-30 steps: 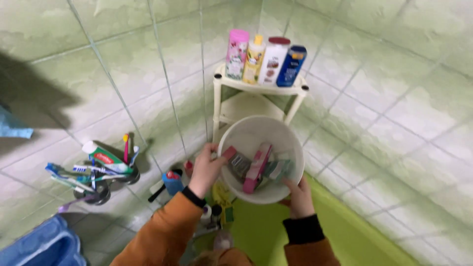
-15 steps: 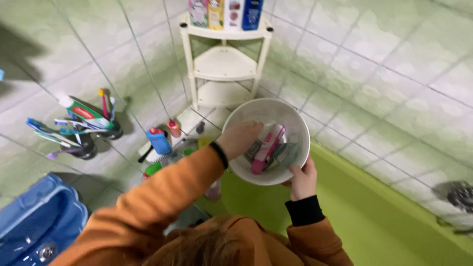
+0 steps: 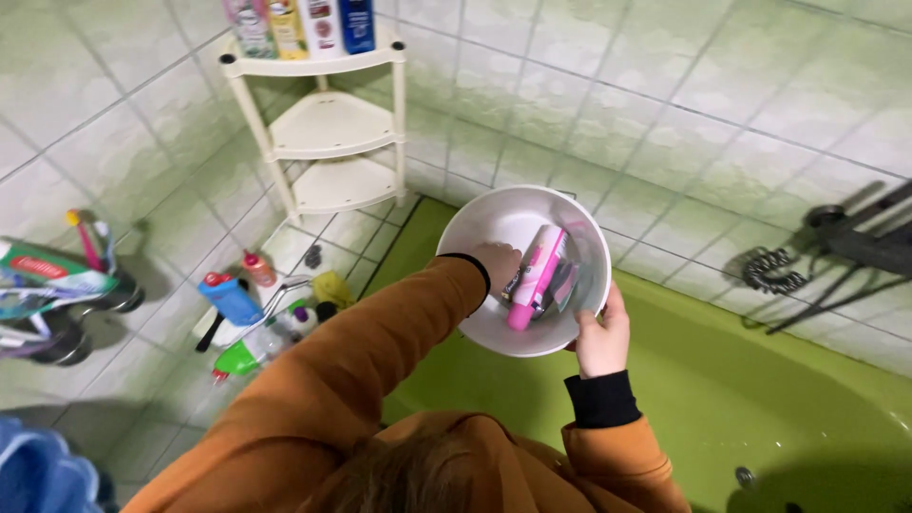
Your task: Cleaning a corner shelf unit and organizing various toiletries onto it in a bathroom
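Note:
My right hand (image 3: 600, 337) grips the lower right rim of a round white bowl (image 3: 508, 214), holding it over the green bathtub (image 3: 760, 399). Inside the bowl lie a pink tube (image 3: 534, 275) and some small packets (image 3: 565, 285). My left hand (image 3: 496, 266), in an orange sleeve with a black cuff, reaches into the bowl and rests against the items by the pink tube. Its fingers are curled and partly hidden, so whether it grips anything is unclear.
A cream three-tier corner shelf (image 3: 328, 123) stands on the tub corner with several bottles (image 3: 304, 21) on top. Below it sit a blue bottle (image 3: 231, 297) and other small containers. Toothbrush holders (image 3: 57, 294) hang on the left wall. A shower hose (image 3: 769, 271) hangs on the right.
My left hand left the bowl's rim and went down inside among the items. My right hand kept its hold. The view swung right and down toward the tub.

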